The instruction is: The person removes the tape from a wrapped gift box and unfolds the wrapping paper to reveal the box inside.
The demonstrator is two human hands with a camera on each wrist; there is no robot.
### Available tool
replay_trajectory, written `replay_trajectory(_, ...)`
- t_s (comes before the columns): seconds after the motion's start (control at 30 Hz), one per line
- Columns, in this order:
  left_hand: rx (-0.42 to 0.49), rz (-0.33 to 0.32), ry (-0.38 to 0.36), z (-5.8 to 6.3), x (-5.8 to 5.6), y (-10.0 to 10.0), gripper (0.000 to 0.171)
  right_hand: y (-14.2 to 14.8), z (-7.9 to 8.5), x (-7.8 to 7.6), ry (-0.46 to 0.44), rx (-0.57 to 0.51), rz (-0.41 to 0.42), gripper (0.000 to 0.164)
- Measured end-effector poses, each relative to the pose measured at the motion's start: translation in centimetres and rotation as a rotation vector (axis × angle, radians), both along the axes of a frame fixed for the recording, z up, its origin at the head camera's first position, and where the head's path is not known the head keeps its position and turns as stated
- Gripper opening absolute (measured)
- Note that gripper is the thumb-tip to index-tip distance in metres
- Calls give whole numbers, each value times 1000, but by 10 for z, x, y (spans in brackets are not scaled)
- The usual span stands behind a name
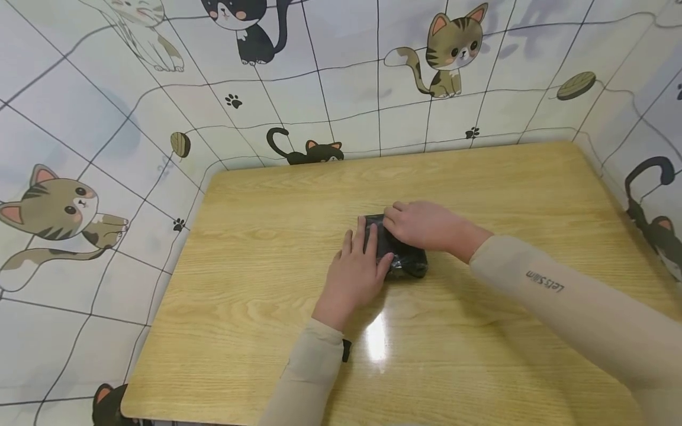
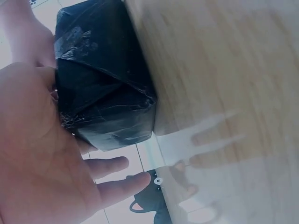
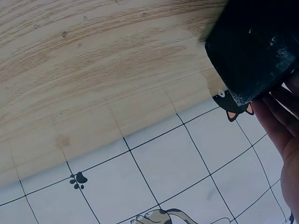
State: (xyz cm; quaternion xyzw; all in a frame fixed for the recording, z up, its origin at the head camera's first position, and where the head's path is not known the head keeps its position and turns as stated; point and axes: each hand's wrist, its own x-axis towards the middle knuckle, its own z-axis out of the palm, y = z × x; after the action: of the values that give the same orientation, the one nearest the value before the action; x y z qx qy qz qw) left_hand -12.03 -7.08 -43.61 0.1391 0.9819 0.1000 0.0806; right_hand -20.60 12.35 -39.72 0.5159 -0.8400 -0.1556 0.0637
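Note:
A box-like packet (image 1: 406, 255) wrapped in glossy black film lies near the middle of the table. My left hand (image 1: 354, 272) rests on its left side, fingers extended and spread. From the right, my right hand (image 1: 426, 228) reaches over the packet's far part with its fingertips on the top. In the left wrist view the black packet (image 2: 103, 84) shows a folded, creased end, and the left palm (image 2: 37, 149) is beside it. The right wrist view has a dark corner of the packet (image 3: 252, 56) against the fingers of the right hand (image 3: 287, 126).
The wooden table (image 1: 256, 260) has a light, shiny top. Behind it and on both sides stand walls with a cat-print grid covering (image 1: 346, 89). Beige sleeves (image 1: 554, 284) cover both forearms.

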Motion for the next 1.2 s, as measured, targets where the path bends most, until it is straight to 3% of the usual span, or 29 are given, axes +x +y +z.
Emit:
replay_trajectory(0.23, 23, -8, -32, -4, -1, 0, 75, 0, 1, -6, -38, 41, -18, 54)
replay_trajectory(0.4, 45, 3, -55, -5, -1, 0, 78, 2, -1, -11, -36, 36, 3, 39)
replay_trajectory(0.53, 56, 28, -90, -5, -1, -1, 86, 1, 1, -14, -127, -38, -55, 24)
replay_trajectory(0.63, 70, 34, -114, -6, -2, -1, 88, -1, 4, -17, -222, -100, -119, 21)
replay_trajectory(0.8, 100, 33, -134, -6, -2, -3, 88, -6, 10, -24, -317, -135, -156, 13)
replay_trajectory(1.2, 114, 23, -135, -6, -3, -5, 89, -10, 19, -42, -388, -117, -197, 10)
